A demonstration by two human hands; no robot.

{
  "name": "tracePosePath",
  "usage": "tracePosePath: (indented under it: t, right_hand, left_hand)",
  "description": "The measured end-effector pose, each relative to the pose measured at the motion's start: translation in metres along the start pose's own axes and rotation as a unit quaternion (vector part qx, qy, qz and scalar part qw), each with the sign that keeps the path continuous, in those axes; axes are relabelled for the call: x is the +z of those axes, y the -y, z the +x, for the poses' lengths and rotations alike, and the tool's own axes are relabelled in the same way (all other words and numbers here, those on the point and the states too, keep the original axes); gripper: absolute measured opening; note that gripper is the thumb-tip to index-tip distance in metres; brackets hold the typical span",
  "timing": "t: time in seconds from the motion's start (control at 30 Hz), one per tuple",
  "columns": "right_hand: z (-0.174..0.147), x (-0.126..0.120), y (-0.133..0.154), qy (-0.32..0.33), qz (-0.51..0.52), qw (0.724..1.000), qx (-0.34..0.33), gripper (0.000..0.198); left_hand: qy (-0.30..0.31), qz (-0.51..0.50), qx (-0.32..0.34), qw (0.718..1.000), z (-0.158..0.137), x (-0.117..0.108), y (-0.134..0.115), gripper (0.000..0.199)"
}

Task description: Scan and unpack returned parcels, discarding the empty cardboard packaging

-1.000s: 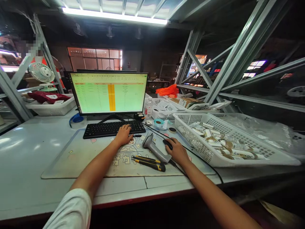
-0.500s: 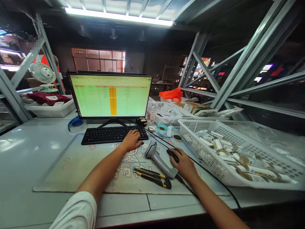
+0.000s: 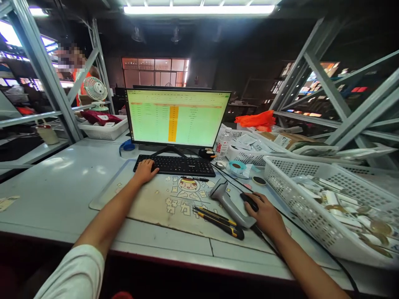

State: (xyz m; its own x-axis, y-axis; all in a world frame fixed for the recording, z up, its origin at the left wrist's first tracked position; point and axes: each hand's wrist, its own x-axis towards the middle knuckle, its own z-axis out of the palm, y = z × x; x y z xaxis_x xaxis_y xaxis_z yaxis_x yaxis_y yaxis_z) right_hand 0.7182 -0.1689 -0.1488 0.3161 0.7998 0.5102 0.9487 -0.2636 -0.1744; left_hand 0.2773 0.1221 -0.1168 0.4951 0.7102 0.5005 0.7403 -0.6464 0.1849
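Observation:
My left hand [image 3: 145, 171] rests on the left end of the black keyboard [image 3: 187, 165], its fingers loosely stretched over the keys and holding nothing. On the right, my right hand [image 3: 267, 216] is curved over a black computer mouse [image 3: 250, 202]. A grey barcode scanner [image 3: 230, 203] lies just left of that hand, its head toward the keyboard. Beside it, two yellow-and-black utility knives [image 3: 218, 222] lie on the printed desk mat [image 3: 149, 207]. A dark pen [image 3: 195, 179] is below the keyboard. The monitor [image 3: 149, 124] shows a spreadsheet with an orange column.
A white plastic basket [image 3: 277, 174] of small packaged items stands at the right. Behind are a water bottle [image 3: 223, 145], tape rolls [image 3: 237, 167] and another basket [image 3: 238, 154]. Blue tape [image 3: 127, 146] lies left of the monitor. Metal shelf posts [image 3: 46, 70] frame the desk; a person stands beyond a fan [image 3: 95, 88].
My left hand has moved from the keyboard's right end to its left end, uncovering the pen. My right hand stays on the mouse. The view has turned left.

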Motion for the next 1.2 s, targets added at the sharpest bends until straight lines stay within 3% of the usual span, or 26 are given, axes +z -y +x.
tracePosePath:
  t: [0.1, 0.27, 0.4, 0.57, 0.8, 1.2]
  right_hand:
    - [0.000, -0.001, 0.001, 0.006, 0.004, 1.000, 0.005, 0.044]
    - [0.001, -0.003, -0.001, 0.013, 0.010, 1.000, 0.002, 0.046]
    - [0.000, 0.000, -0.004, 0.003, 0.015, 1.000, -0.001, 0.045]
    - [-0.001, 0.002, -0.005, 0.004, 0.016, 1.000, 0.006, 0.045]
    - [0.001, 0.001, -0.004, 0.004, 0.024, 1.000, 0.001, 0.044]
    - [0.000, -0.003, -0.002, 0.000, 0.011, 1.000, 0.002, 0.043]
  left_hand:
    - [0.017, -0.005, 0.012, 1.000, 0.007, 0.015, -0.021, 0.050]
    - [0.052, -0.028, 0.088, 0.994, 0.046, 0.053, -0.096, 0.060]
    - [0.051, -0.025, 0.066, 0.996, 0.071, 0.071, -0.130, 0.070]
    - [0.057, -0.015, 0.053, 0.997, 0.078, 0.068, -0.124, 0.072]
    - [0.087, -0.008, 0.068, 0.994, 0.055, 0.058, -0.096, 0.061]
    - [0.049, -0.026, 0.050, 0.997, 0.060, 0.080, -0.116, 0.070]
